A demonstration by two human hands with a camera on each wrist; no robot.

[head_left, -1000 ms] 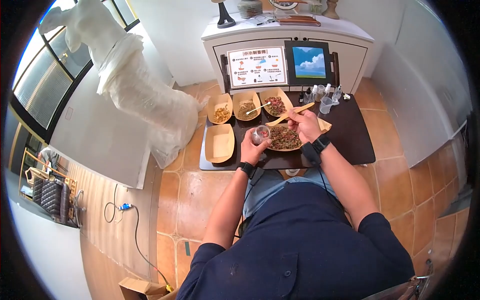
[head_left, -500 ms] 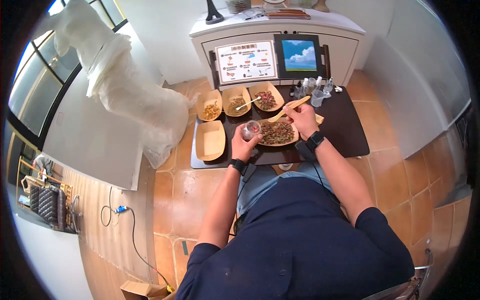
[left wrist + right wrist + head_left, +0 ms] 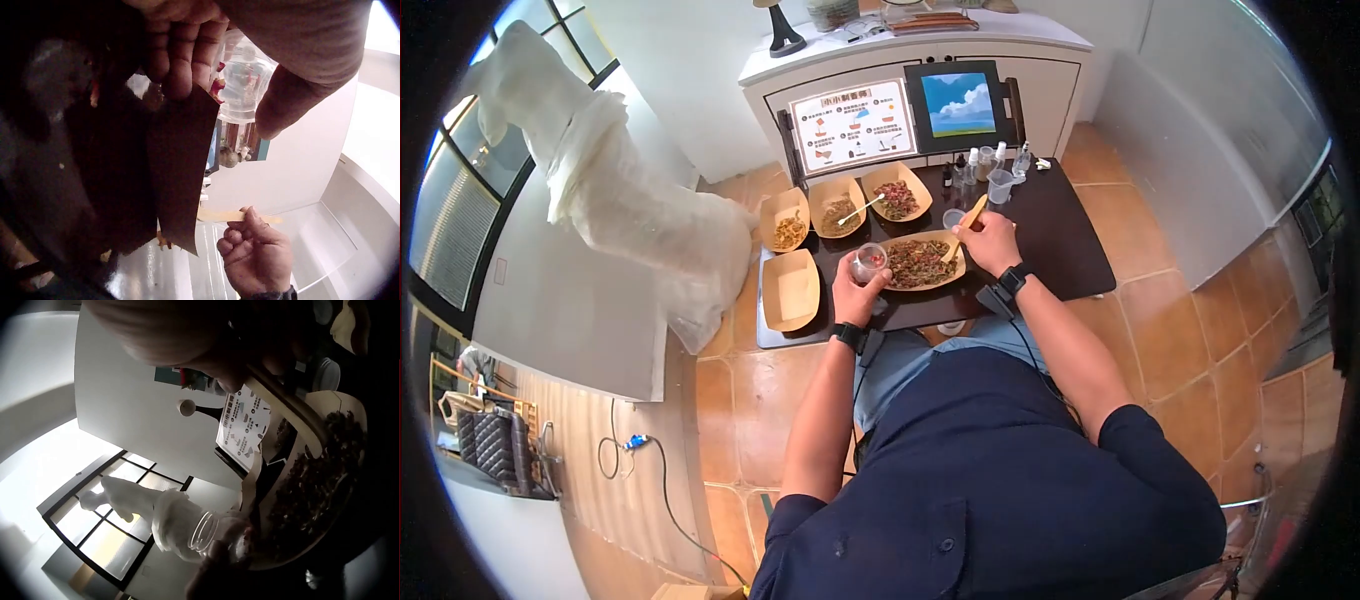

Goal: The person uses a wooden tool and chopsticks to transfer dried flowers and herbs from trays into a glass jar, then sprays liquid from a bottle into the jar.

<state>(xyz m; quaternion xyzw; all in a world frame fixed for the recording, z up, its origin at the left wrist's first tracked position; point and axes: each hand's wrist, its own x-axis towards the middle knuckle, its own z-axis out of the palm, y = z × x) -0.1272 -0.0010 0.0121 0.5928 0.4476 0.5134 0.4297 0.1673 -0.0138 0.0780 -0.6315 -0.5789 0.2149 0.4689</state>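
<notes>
Pale wood is what I notice first: the spatula (image 3: 975,212) in the person's right hand (image 3: 992,245) stands steeper than a moment ago, when it was held flatter by the far rim, and its lower end now appears to reach the dried herbs (image 3: 920,265). These lie in the boat-shaped tray (image 3: 959,270), directly before the person; with twelve o'clock pointing away from the body, the spatula meets them at about three o'clock. For the work, I judge, this means that scooping or stirring is beginning. The two hands are apart: the right one pinches the spatula, while the left hand (image 3: 856,295) stays curled around a clear jar (image 3: 868,262), at nine o'clock of the tray. At one o'clock, just beyond the rim, a small clear dish (image 3: 953,218) is now visible, which the right hand was perhaps hiding. The left wrist view gives what the head view gives only poorly, red petals (image 3: 217,87) by the jar's wall, but I cannot find the herbs there. The right wrist view shows the spatula's rounded end at the herbs and the ridged neck of the jar; whether the end is buried, I cannot tell.
</notes>
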